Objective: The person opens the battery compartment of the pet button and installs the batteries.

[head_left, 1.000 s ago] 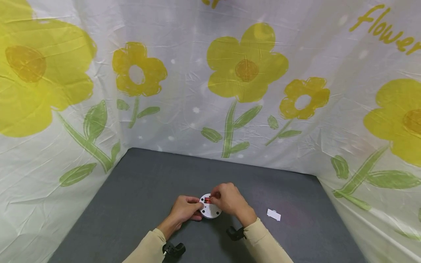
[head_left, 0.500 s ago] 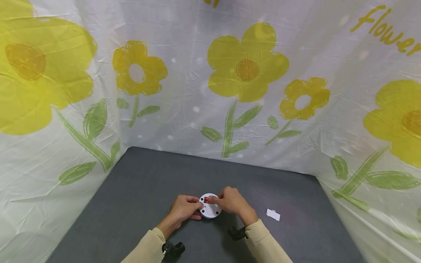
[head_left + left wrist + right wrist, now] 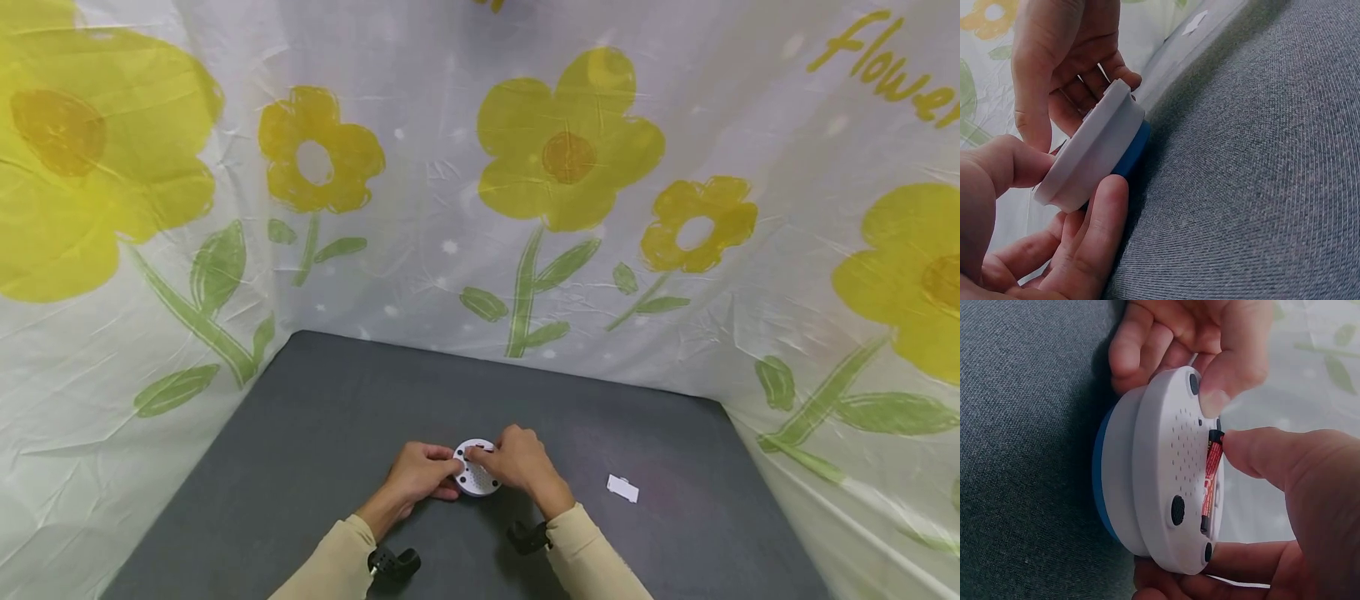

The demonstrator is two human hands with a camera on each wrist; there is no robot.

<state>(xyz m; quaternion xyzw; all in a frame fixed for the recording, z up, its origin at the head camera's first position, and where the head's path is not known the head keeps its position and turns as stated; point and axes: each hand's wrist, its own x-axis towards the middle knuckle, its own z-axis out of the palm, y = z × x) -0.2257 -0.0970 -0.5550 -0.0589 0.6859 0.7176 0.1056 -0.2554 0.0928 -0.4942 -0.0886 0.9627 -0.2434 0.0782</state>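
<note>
A round white device lies upside down on the dark cloth, its blue side below and a perforated base with black feet facing up. My left hand holds its left rim, thumb on the base and fingers underneath. My right hand is on the opposite side, its fingers against the rim. The right thumb presses the end of a red-and-black battery in the open battery compartment. That battery sits slightly tilted in the right wrist view. The rest of the compartment is largely hidden by the thumb.
A small white battery cover lies on the dark table cloth to the right of the hands. Flower-printed white curtains stand around the table's back and sides.
My right hand has shifted from pinching over the compartment to laying its thumb across it, covering most of the red batteries. The left hand keeps its hold on the device.
</note>
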